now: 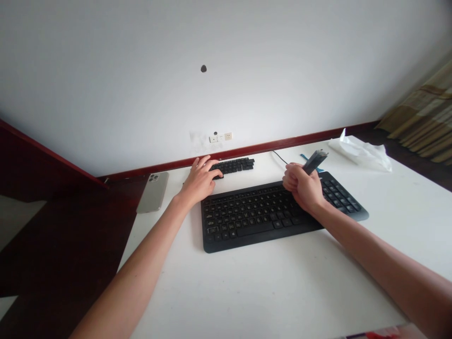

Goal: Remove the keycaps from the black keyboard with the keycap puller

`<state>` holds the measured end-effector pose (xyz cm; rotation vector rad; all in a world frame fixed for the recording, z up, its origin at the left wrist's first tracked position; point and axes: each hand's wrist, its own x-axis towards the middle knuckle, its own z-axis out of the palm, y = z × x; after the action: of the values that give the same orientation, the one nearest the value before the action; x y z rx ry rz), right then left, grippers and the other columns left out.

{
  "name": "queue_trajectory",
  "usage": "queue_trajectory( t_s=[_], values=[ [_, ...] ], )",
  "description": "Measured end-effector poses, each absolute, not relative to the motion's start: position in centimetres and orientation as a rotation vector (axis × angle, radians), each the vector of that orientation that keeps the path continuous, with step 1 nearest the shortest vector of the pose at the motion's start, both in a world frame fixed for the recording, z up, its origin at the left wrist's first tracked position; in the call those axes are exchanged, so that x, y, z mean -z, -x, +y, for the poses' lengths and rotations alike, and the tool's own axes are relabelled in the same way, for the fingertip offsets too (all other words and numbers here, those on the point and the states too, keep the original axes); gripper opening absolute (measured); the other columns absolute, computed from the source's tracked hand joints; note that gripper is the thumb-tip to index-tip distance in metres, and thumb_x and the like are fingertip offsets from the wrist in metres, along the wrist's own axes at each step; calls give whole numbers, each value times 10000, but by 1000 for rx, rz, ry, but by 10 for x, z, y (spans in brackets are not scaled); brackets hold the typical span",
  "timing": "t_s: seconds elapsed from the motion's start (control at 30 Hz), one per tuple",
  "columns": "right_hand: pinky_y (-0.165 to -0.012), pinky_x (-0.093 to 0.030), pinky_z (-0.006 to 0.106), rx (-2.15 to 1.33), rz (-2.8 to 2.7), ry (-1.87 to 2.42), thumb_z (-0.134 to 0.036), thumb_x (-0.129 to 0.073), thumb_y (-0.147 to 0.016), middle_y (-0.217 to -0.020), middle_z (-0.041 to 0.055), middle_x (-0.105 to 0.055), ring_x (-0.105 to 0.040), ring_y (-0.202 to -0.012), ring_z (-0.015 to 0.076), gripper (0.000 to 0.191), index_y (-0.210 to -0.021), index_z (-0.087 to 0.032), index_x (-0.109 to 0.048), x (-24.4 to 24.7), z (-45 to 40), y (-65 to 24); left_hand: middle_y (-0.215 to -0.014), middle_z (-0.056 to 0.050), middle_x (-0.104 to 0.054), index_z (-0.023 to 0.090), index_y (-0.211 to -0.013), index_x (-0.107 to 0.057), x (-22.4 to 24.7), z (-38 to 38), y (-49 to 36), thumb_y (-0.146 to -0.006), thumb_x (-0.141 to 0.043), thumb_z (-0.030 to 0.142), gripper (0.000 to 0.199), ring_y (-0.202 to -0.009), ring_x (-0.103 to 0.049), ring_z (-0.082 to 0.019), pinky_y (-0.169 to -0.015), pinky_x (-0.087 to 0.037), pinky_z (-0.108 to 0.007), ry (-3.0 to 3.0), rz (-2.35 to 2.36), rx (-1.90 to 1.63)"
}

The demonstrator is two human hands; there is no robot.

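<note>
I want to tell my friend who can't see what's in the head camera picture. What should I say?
Two bare hands work above a black keyboard on a white table. The right hand grips a gray stick-shaped object, while the left hand touches a small block of black keys. A silver phone lies nearby.

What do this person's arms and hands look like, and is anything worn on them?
The left forearm and right forearm are bare, with no sleeve in view. The left hand and right hand wear no gloves. No watch, bracelet, cable or marking shows on either arm.
</note>
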<state>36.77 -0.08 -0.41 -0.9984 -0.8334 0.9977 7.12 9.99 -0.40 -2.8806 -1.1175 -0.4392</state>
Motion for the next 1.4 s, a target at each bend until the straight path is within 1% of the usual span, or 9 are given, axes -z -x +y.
queue_trajectory(
  t_s=[0.2, 0.33, 0.43, 0.6, 0.77, 0.9, 1.0, 1.17, 1.4],
  values=[
    [-427, -95, 294, -1010, -812, 989, -177, -710, -813, -522, -78, -209, -178, -447, 67, 476, -545, -230, -320, 3, 0, -366, -1515, -54, -543, 239, -1148, -734, -4, 96, -74, -853, -504, -43, 469, -1525, -322, -297, -1286, -218, -579, 2851, -1061, 433],
    [-417, -101, 281, -1021, -808, 989, -193, -710, -818, -513, -79, -213, -180, -445, 67, 469, -546, -229, -329, 3, 0, -367, -1497, -62, -563, 236, -1150, -738, -12, 87, -84, -878, -519, -12, 429, -1500, -350, -308, -1268, -269, -570, 2840, -1060, 510],
    [-398, -122, 266, -1034, -809, 990, -227, -724, -827, -506, -81, -219, -184, -439, 65, 470, -554, -225, -342, 4, 0, -368, -1451, -60, -602, 235, -1127, -748, -12, 69, -104, -918, -551, 46, 344, -1462, -399, -315, -1250, -312, -566, 2869, -1085, 569],
    [-387, -152, 249, -1074, -830, 965, -257, -728, -839, -514, -81, -225, -188, -440, 68, 450, -575, -221, -366, 4, -1, -370, -1255, -82, -678, 218, -1081, -743, -5, 18, -146, -994, -633, 300, 163, -1291, -553, -274, -1165, -441, -467, 3129, -976, 700],
    [-435, -230, 250, -1233, -972, 927, -312, -701, -880, -542, -48, -337, -302, -475, 84, 388, -603, -204, -452, 0, -8, -368, -1190, -77, -691, 227, -1053, -725, 4, -20, -167, -859, -813, 466, 320, -1180, -597, -289, -1077, -496, -462, 3244, -990, 767],
    [-473, -296, 265, -1422, -1029, 897, -356, -667, -894, -567, -23, -422, -389, -497, 105, 343, -628, -198, -517, -8, -16, -362, -1189, -77, -683, 233, -1105, -691, 12, -29, -168, -747, -906, 509, 500, -1143, -601, -304, -1052, -493, -484, 3217, -986, 755],
    [-460, -248, 253, -1576, -926, 814, -333, -658, -870, -561, -41, -351, -320, -483, 92, 333, -612, -192, -501, -12, -20, -357, -1143, -92, -677, 218, -1106, -681, 16, -33, -167, -754, -896, 537, 521, -1090, -605, -310, -999, -497, -487, 3122, -1007, 718],
    [-447, -209, 245, -1645, -765, 739, -298, -647, -862, -545, -58, -255, -213, -486, 92, 406, -571, -204, -380, -10, -21, -350, -984, -74, -673, 191, -1039, -665, 19, -38, -166, -753, -865, 611, 545, -938, -615, -293, -860, -506, -465, 3039, -1036, 600],
    [-433, -186, 249, -1561, -696, 766, -363, -676, -931, -511, -78, -219, -174, -461, 85, 537, -576, -215, -302, -2, -21, -340, -925, -34, -676, 186, -973, -620, 13, -45, -171, -774, -883, 539, 483, -881, -635, -247, -815, -512, -402, 3001, -1076, 515]
  ],
)
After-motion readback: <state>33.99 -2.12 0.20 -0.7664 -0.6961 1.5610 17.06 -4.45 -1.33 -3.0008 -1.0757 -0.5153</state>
